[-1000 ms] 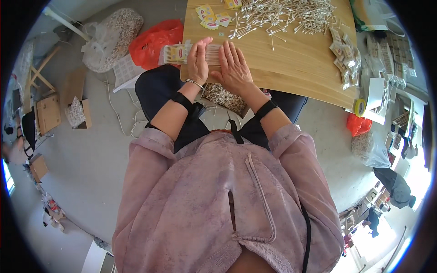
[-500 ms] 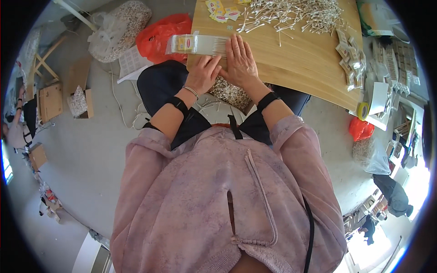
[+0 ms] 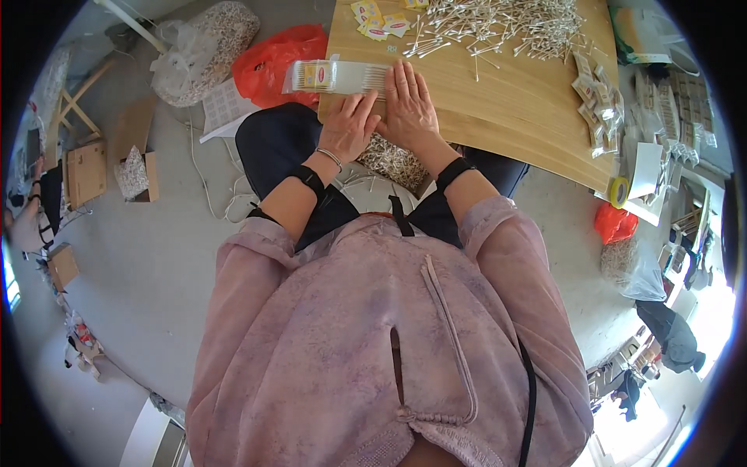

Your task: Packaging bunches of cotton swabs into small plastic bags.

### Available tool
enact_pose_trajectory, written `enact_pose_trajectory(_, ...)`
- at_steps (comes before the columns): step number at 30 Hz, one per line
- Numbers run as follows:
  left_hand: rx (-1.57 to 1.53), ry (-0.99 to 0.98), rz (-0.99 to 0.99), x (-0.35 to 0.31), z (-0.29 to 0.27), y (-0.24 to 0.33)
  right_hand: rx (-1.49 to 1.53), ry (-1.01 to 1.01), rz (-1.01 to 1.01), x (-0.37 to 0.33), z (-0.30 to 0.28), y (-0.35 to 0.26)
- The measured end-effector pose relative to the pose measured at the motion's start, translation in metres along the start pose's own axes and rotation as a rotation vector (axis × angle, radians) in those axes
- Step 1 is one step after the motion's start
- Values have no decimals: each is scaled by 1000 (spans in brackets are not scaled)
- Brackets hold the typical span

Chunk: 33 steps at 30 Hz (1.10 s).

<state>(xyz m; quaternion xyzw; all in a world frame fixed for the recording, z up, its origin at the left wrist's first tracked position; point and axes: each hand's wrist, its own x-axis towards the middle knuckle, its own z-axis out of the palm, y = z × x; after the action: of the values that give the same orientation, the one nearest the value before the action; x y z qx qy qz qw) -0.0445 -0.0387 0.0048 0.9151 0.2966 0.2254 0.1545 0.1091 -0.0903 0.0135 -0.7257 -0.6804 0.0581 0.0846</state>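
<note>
At the near edge of the wooden table (image 3: 498,109), a clear plastic sleeve (image 3: 348,76) lies flat, with cotton swabs and a yellow-and-white label card (image 3: 320,75) at its left end. More swabs show in its right end, partly under my fingers. My right hand (image 3: 409,105) is pressed flat over that right end, fingers stretched out. Beside it, my left hand (image 3: 350,124) rests with extended fingers touching the sleeve's near edge. The two thumbs are close together. Below my hands, a box of loose swabs (image 3: 391,165) sits between my knees.
A heap of loose cotton swabs (image 3: 513,27) covers the table's far side, near several yellow cards (image 3: 376,23). Filled packs (image 3: 597,101) are stacked on the right, above a yellow tape roll (image 3: 618,191). A red plastic bag (image 3: 280,62) stands left of the table.
Both hands remain in nearly the same place on the sleeve. My left fingers have shifted very slightly.
</note>
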Motion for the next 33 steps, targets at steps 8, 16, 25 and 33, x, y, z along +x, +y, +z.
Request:
enact_pose_trajectory(8, 21, -29, -11, 4, -2, 2, 4, 71, -20, 0, 5, 3)
enact_pose_trajectory(16, 0, -35, -37, 6, -3, 4, 79, 84, -24, -1, 3, 1)
enact_pose_trajectory(25, 46, -33, -35, 6, -2, 5, 79, 98, -27, 0, 3, 1)
enact_pose_trajectory(33, 30, -37, -49, 8, -2, 5, 83, 127, -35, -1, 3, 1)
